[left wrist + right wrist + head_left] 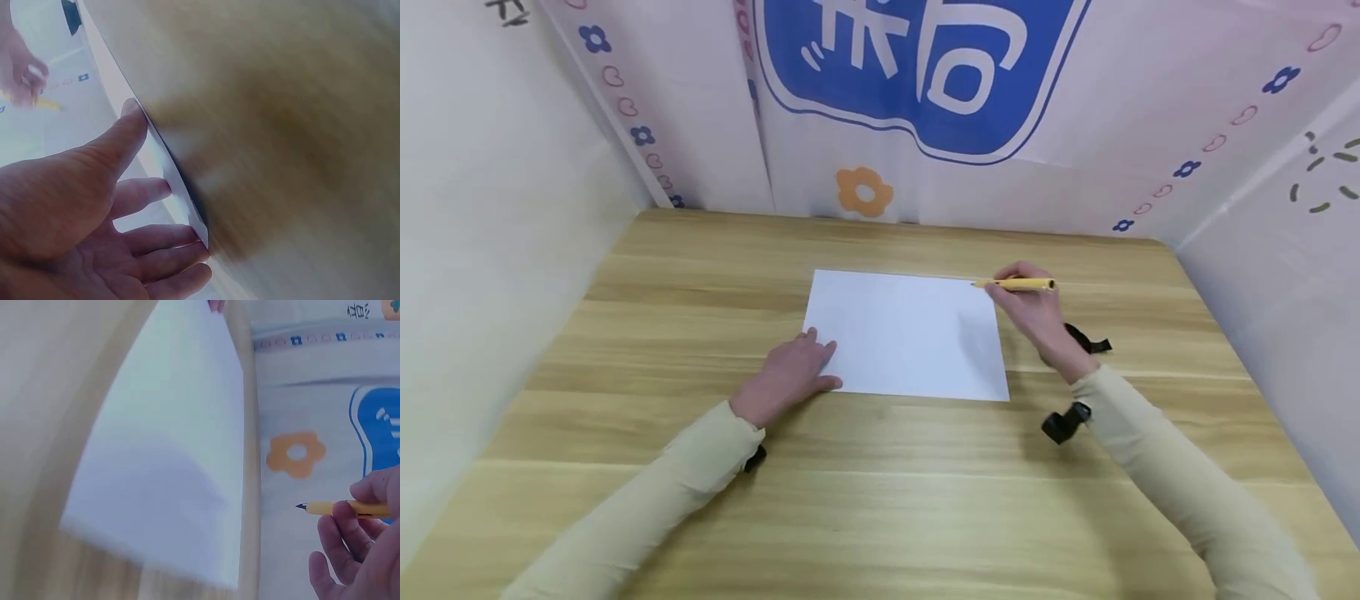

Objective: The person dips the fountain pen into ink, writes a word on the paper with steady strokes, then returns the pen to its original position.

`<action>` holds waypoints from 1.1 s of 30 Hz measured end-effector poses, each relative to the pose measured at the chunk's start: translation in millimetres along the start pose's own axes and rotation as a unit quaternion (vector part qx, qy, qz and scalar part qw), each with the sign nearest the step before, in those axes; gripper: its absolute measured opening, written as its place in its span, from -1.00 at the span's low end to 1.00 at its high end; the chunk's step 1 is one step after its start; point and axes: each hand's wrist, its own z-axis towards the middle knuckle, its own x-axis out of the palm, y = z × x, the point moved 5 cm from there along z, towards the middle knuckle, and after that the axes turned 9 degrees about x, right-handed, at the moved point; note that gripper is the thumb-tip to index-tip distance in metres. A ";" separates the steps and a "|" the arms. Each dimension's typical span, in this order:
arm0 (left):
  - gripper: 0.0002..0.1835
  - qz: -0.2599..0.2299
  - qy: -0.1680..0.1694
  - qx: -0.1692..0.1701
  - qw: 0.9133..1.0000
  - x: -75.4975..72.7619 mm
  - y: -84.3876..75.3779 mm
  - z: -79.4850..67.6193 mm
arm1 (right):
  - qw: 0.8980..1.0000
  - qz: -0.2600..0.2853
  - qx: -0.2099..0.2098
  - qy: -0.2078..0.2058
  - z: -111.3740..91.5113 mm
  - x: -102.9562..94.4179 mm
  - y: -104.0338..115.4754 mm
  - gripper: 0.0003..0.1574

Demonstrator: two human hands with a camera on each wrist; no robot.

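A blank white sheet of paper [902,342] lies on the wooden table in the head view. My left hand [790,375] rests at its near left corner, fingers spread and fairly straight across the edge. The left wrist view has the thumb [131,115] along the sheet's edge. Over the far right corner, my right hand [1033,312] pinches a slim yellow pen [1018,284] between thumb and fingers. Its dark pointed tip faces left, and in the right wrist view the pen [322,508] appears in front of the wall, apart from the paper.
The wooden tabletop [880,500] runs up to a white back wall with a blue sign [880,75] and an orange flower print [865,192]. White side panels [490,208] stand left and right. A black strap piece [1063,423] hangs by my right wrist.
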 end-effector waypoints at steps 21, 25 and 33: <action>-0.33 0.008 0.015 -0.012 1.000 -1.7 -6.3 3.1 | 0.993 0.089 0.033 0.077 21.1 118.9 47.7 -0.86; -0.32 0.004 0.028 -0.022 0.999 -0.8 -4.5 1.9 | 0.993 0.076 0.027 0.091 20.4 135.5 49.2 -0.86; -0.34 0.008 0.017 -0.030 0.999 -2.6 -0.7 -4.6 | 0.993 0.071 0.008 0.096 16.7 153.8 56.5 -0.86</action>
